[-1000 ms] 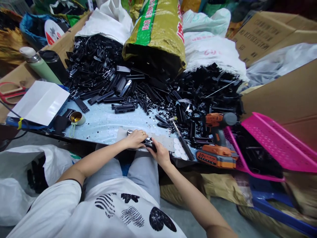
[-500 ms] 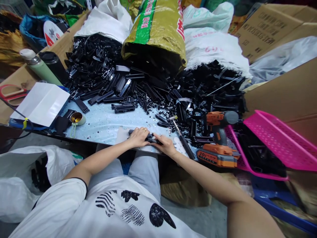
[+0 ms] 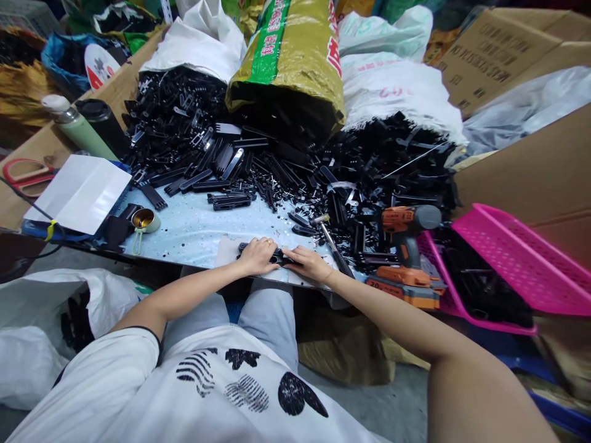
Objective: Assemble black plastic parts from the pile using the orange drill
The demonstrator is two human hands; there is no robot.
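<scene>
Both my hands meet over a long black folding part (image 3: 279, 256) at the table's front edge. My left hand (image 3: 259, 256) is closed over its middle, with one end of the part poking out to the left. On the other side, my right hand (image 3: 310, 264) pinches its right end between thumb and fingers. Beneath them lies a pale flat board (image 3: 225, 251). A hammer (image 3: 333, 246) rests just right of my right hand, its head toward the pile. The exact shape of the held part is mostly hidden by my fingers.
Black metal and plastic parts (image 3: 184, 141) heap across the back, spilling from sacks such as a gold one (image 3: 295, 67). An orange cordless drill (image 3: 409, 258) stands right, beside a pink basket (image 3: 521, 264). A metal cup (image 3: 145, 219) and white paper (image 3: 80, 194) are left.
My right hand has shifted and flattened slightly along the part, its forearm now crossing lower over the hammer's handle end. My left hand stays in place.
</scene>
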